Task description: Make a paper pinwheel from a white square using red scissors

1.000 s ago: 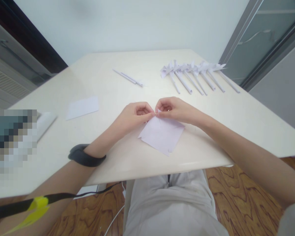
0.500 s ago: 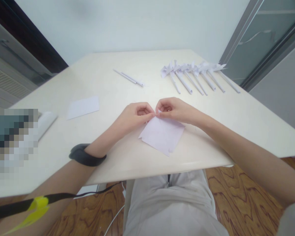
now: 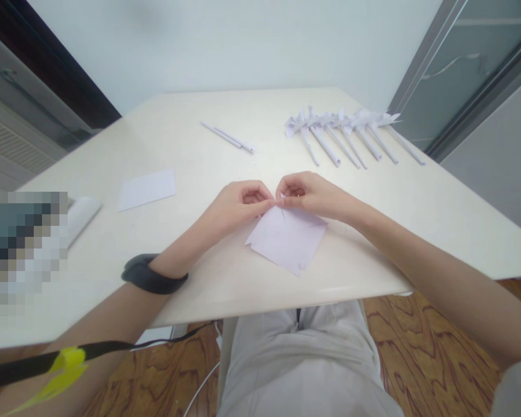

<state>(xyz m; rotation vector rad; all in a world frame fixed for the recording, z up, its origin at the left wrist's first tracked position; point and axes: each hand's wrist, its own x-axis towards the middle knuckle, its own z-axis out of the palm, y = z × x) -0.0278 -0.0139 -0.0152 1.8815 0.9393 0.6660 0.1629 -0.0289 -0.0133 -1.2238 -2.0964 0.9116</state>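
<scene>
A square sheet of white paper (image 3: 288,240) lies near the table's front edge, with small slits at its corners. My left hand (image 3: 248,200) pinches the far corner between thumb and fingertips. Right beside it, my right hand (image 3: 306,194) pinches the same corner from the other side, the two sets of fingertips almost touching. A short slit runs into the paper just below them. The very tip of the corner is hidden by my fingers.
Several paper pinwheels on rolled paper sticks (image 3: 342,130) lie in a row at the back right. Rolled paper sticks (image 3: 228,137) rest at the back middle. Paper sheets (image 3: 147,190) lie to the left, near a white roll (image 3: 84,217) and a blurred-out object (image 3: 17,243).
Both hands keep their pinch and have barely shifted. The slit near the paper's far corner shows slightly wider and darker now.
</scene>
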